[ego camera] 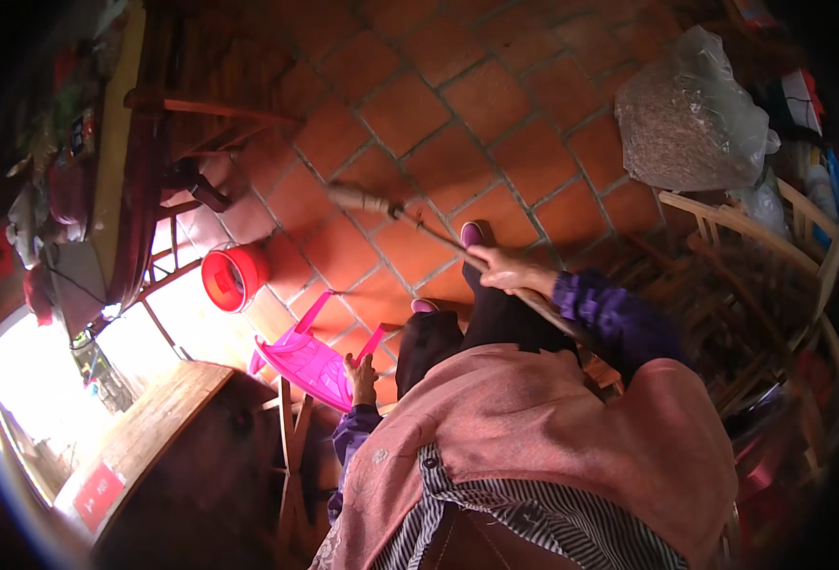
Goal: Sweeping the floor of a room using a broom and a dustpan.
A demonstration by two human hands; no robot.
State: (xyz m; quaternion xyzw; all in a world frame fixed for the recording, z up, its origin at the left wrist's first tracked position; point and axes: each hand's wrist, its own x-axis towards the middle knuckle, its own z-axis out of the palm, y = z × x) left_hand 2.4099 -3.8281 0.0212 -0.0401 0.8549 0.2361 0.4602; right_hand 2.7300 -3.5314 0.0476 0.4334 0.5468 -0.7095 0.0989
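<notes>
My right hand (508,269) is closed around the wooden handle of a long stick-like tool (437,235). The handle runs back under my right forearm, and its pale, bound far end lies over the tiled floor (486,100); blur hides what kind of head it has. To the left, my left hand (361,374) is at the near edge of a bright pink plastic stool or small chair (309,360), with fingers apart; whether it touches the plastic cannot be told. My shoes show beyond my dark trousers.
A red bucket (234,279) stands beyond the pink seat. At the right are a large plastic sack (690,121) of brownish material and wooden chairs (747,228). A wooden table (156,420) is at lower left, a wooden bench or chair (213,107) at upper left.
</notes>
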